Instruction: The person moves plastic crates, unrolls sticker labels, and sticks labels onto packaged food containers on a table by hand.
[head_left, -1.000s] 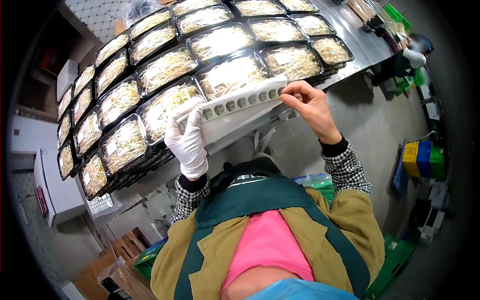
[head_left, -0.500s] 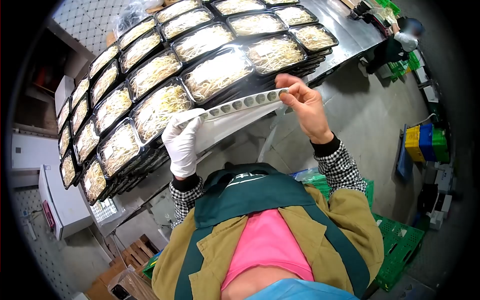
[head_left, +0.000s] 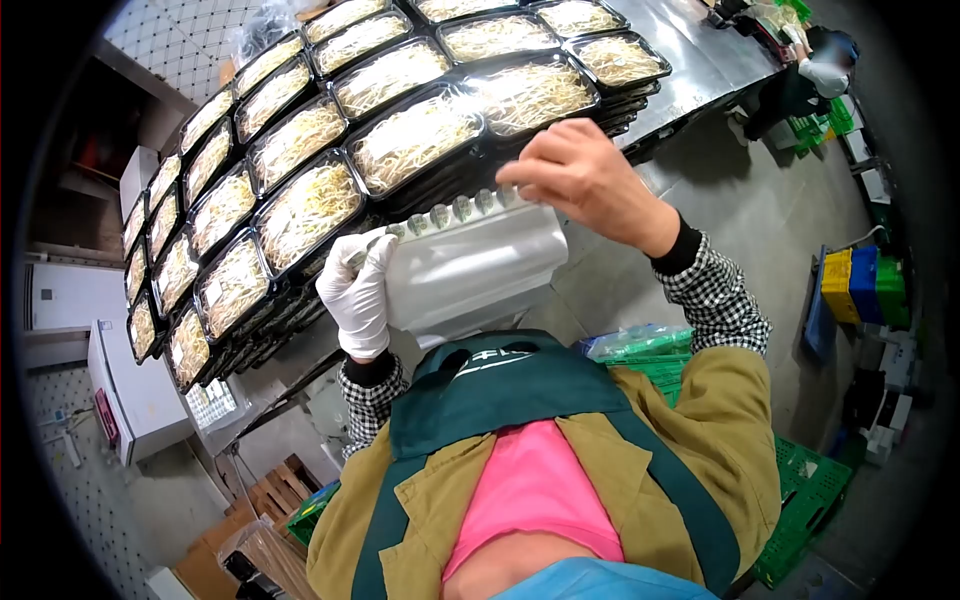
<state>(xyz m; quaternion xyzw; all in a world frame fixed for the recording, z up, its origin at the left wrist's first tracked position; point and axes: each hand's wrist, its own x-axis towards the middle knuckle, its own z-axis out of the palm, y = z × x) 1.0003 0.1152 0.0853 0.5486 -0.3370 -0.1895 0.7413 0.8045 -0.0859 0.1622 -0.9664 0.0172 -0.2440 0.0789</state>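
My left hand [head_left: 358, 295], in a white glove, is closed on the left edge of a white sheet of stickers [head_left: 475, 268]. A row of round stickers [head_left: 461, 209] runs along the sheet's upper edge. My bare right hand [head_left: 592, 187] is bent over the right end of that row, its fingertips pinched at a round sticker [head_left: 507, 195] that they partly hide. Just beyond the sheet, black trays of bean sprouts [head_left: 418, 140] stand in stacks, several with a pale label on top.
A metal table [head_left: 700, 62] carries the stacks. Far right, another person [head_left: 805, 85] is beside green crates. Yellow, blue and green crates [head_left: 865, 285] stand at the right. Green crates [head_left: 800, 500] are on the floor beside me, and a white cabinet [head_left: 135, 395] is at the left.
My right hand has shifted left and slightly up, from the sheet's right end to the sticker row. The sheet now hangs with more of its face showing. My left hand keeps its hold.
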